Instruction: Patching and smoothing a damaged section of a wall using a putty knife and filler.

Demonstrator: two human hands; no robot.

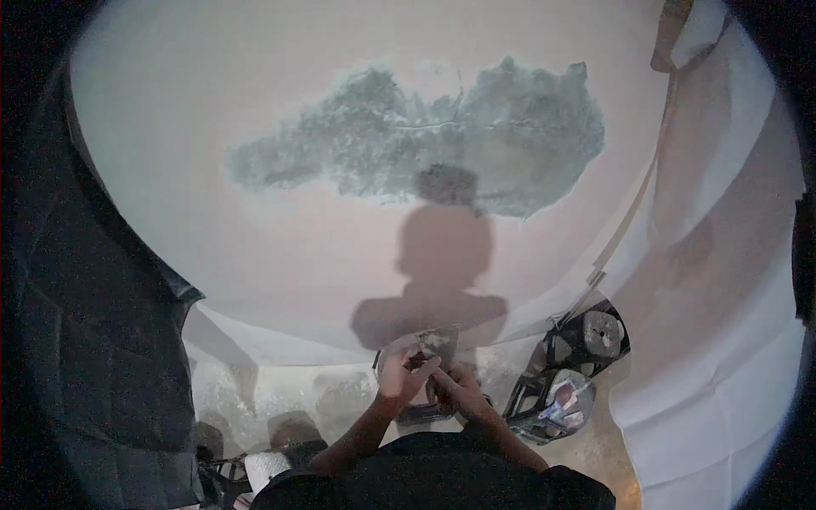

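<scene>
In front of my body, my two hands are close together, fingers curled in. My left hand [403, 375] and my right hand [460, 390] meet around a putty knife [438, 342], whose wide grey blade points toward the wall and carries pale smears. Its handle is mostly covered by my fingers. Ahead stands a pale pinkish wall [297, 255] with a large ragged patch of grey filler [535, 144] across it. A thin crack-like line runs through the middle of the patch. My shadow falls on the wall below and over the patch.
At the right, black stools or stands [544, 399] hold a grey round piece and a smeared item. A dark sheet [102, 340] hangs left, a white sheet [697, 408] right. A dark frame with a white cloth [265, 467] is at lower left. The floor [340, 395] has pale dust.
</scene>
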